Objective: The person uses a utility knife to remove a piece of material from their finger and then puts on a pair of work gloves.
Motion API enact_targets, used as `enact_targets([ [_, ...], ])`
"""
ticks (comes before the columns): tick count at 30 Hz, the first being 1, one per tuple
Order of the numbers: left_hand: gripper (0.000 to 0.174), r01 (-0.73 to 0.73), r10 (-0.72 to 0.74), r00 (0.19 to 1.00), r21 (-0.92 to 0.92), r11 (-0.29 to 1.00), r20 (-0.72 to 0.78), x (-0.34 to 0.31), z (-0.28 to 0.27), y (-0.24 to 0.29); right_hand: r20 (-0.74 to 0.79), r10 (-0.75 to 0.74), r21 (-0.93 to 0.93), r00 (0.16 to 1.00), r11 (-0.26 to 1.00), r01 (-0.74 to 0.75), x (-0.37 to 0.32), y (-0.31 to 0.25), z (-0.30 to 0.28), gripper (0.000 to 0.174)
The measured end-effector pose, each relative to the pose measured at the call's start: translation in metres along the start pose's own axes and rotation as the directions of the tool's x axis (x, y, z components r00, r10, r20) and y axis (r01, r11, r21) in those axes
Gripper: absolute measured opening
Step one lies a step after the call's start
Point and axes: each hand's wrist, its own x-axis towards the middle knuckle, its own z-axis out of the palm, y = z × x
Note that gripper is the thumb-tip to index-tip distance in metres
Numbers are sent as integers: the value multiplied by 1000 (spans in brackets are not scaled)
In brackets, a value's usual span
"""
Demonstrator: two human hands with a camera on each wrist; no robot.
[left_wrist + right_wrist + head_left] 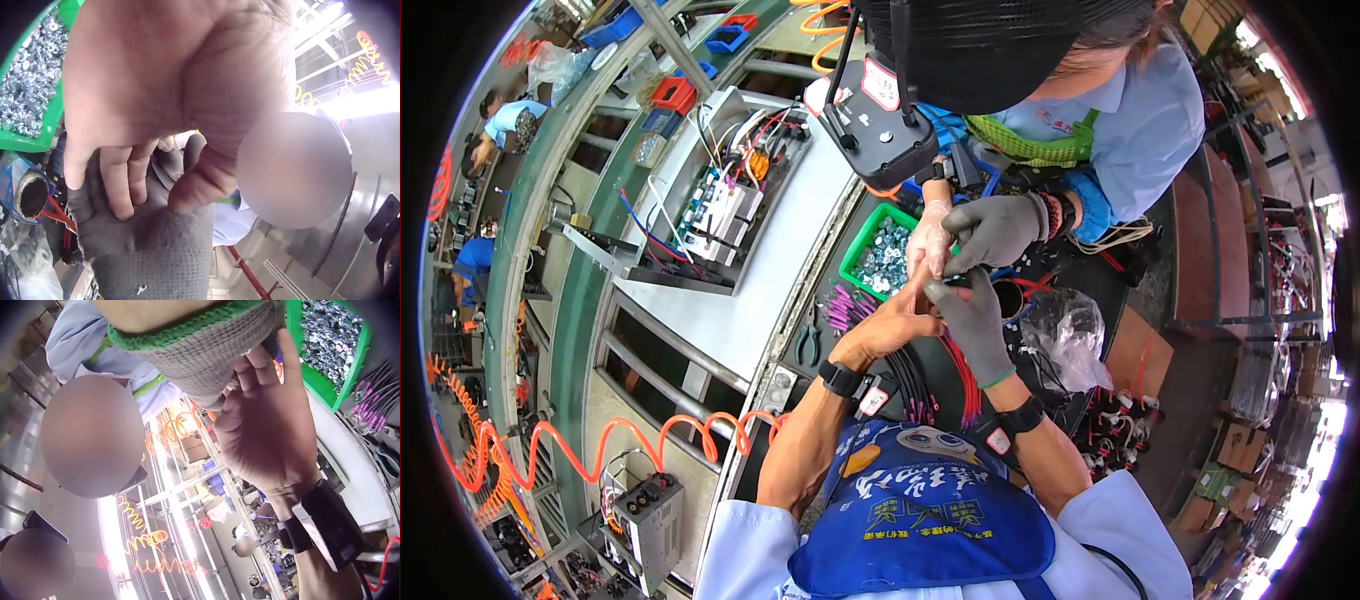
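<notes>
In the head view my bare left hand [898, 322] meets my right hand [974, 325], which wears a grey knitted work glove [150, 256] with a green-edged cuff [187, 328]. The left wrist view shows my left thumb and fingers bent onto the glove, gripping it. My right fingertips are hidden, and I cannot tell whether they hold anything. Close ahead are another person's bare hand [930, 240] and grey-gloved hand [1002, 232]. To their left stands a green bin [847, 268] of small metal fasteners [886, 255].
Purple-ended cables [850, 308], dark pliers [807, 343] and red wires [966, 385] lie around my hands. A clear plastic bag [1068, 340] is to the right. An open metal chassis with wiring [725, 210] sits on the left. An orange coiled hose [615, 440] crosses the lower left.
</notes>
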Motion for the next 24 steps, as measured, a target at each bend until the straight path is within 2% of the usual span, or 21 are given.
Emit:
enact_targets([
  [4,106,-42,42,999,24,999,-25,2,-1,-8,-62,-58,-86,996,995,52,8,9,6,60],
  [10,108,-76,79,996,72,995,-36,1,3,-6,-58,1,18,998,1000,0,9,4,8,63],
  [12,108,-67,72,997,111,992,-42,-1,6,-1,-57,8,27,998,1000,-6,10,7,8,63],
  [16,108,-35,39,998,72,997,-55,-1,8,2,-50,43,-5,998,999,-43,7,-3,8,64],
  [21,108,-28,35,998,130,991,-57,-1,8,3,-38,-4,20,999,1000,5,9,6,7,65],
  [24,108,-59,63,997,90,994,-42,-1,8,1,-25,-16,102,1000,995,19,9,6,9,66],
])
